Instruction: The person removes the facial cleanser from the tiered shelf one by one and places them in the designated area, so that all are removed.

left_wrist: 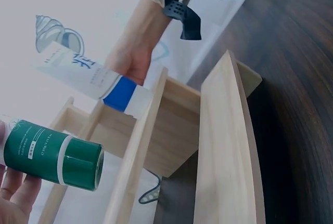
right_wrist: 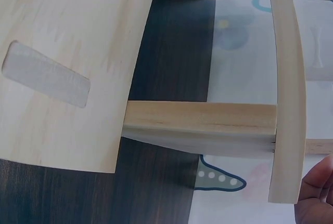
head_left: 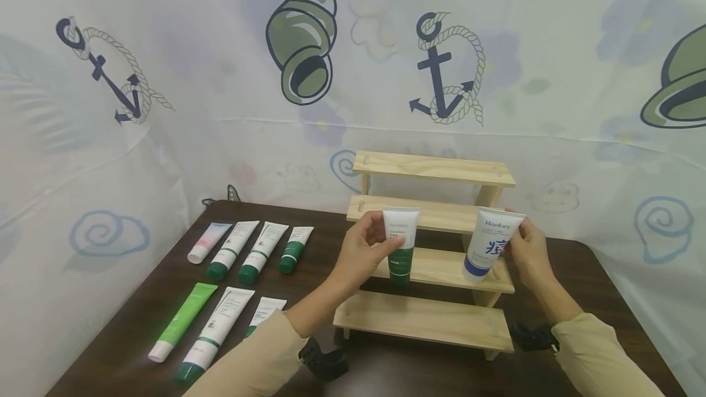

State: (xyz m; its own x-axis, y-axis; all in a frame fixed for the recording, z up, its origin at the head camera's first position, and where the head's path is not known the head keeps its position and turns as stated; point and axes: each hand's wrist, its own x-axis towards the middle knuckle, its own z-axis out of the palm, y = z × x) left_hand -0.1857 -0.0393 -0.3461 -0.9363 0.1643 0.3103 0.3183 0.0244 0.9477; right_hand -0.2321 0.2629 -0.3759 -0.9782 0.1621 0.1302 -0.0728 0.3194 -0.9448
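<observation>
My left hand [head_left: 357,256] pinches a small white-and-green cosmetic tube [head_left: 400,265], cap down, in front of the wooden step rack [head_left: 425,317]. Its dark green cap [left_wrist: 83,164] points toward the rack in the left wrist view. At the rack's right end, my right hand [head_left: 531,256] grips a white tube with a blue band [head_left: 488,241] by its upper right edge. This tube leans a little, its white cap [left_wrist: 138,102] right at a shelf edge. In the right wrist view only some of the right hand's fingers [right_wrist: 318,193] show, beside a shelf end.
Several tubes lie on the dark table [head_left: 309,317] to the left, among them a bright green tube [head_left: 184,320], a pink-and-white tube [head_left: 208,242] and a large white-and-green tube [head_left: 217,332]. A patterned curtain [head_left: 375,78] hangs behind the rack.
</observation>
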